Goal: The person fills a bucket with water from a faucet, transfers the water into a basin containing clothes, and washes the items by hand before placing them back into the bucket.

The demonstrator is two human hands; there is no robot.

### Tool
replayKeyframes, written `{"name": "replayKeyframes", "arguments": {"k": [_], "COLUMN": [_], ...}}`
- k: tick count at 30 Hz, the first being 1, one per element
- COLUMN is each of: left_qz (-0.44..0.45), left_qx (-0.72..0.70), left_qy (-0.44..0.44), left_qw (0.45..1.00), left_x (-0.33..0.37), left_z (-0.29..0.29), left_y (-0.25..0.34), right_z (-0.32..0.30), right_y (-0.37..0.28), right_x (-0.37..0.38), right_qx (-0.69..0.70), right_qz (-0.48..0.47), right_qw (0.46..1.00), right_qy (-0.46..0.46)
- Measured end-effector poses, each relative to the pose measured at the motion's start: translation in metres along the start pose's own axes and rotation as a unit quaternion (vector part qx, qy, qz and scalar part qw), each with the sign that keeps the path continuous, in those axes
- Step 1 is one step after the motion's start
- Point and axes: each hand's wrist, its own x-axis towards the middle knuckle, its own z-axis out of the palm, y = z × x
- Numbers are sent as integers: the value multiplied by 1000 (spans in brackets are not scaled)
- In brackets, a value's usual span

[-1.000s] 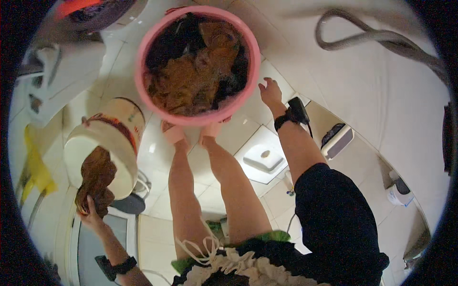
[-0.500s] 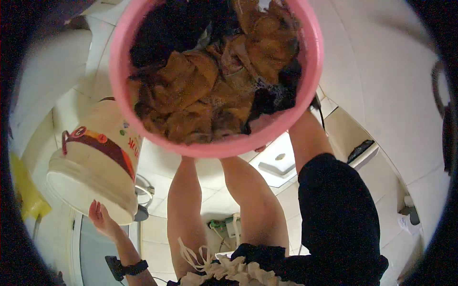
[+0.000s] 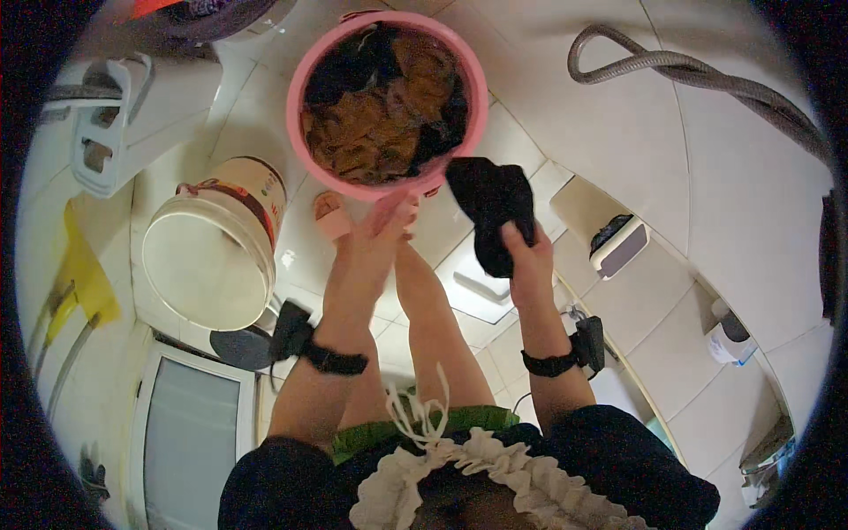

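Note:
A pink basin (image 3: 299, 132) holds wet brown and black clothes (image 3: 380, 128) in front of me. My left hand (image 3: 389, 216) is at its near rim, slightly blurred, fingers stretched out and nothing visible in them; whether it touches the rim I cannot tell. To the right of the basin, my right hand (image 3: 533, 265) grips a black piece of cloth (image 3: 495, 208), which is bunched and somewhat sock-like in shape. Its thumb lies over the cloth, while the other fingers are mostly hidden.
A cream bucket (image 3: 208, 256) stands left of my legs. Beyond my right hand is a small white-rimmed tray (image 3: 623, 250), and a white floor pan (image 3: 481, 287) lies below the cloth. A grey hose (image 3: 671, 62) hangs at upper right, a yellow bag (image 3: 88, 269) at left.
My left hand has moved from beside the bucket to the basin's near rim. My right hand, hidden before, now shows with the black cloth. The basin appears smaller and farther off.

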Motion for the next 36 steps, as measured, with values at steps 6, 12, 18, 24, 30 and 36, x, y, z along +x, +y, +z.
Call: {"name": "replayKeyframes", "arguments": {"k": [6, 12, 18, 24, 30, 36], "left_qz": [69, 166, 323, 197, 193, 293], "left_qx": [-25, 404, 665, 812, 833, 777], "left_qy": [110, 154, 175, 110, 111, 98], "left_qw": [991, 886, 650, 538, 507, 549], "left_x": [40, 35, 85, 145, 183, 211], "left_z": [8, -34, -39, -43, -58, -81], "left_y": [-10, 44, 40, 24, -1, -9], "right_z": [20, 31, 89, 146, 155, 171], "right_y": [-26, -15, 47, 79, 100, 103], "right_x": [3, 58, 123, 145, 173, 189], "right_qx": [-392, -384, -489, -663, -675, -689], "right_qz": [-305, -340, -333, -323, -234, -237], "right_qw": [867, 855, 806, 671, 685, 674], "right_qy": [36, 77, 7, -74, -140, -117]}}
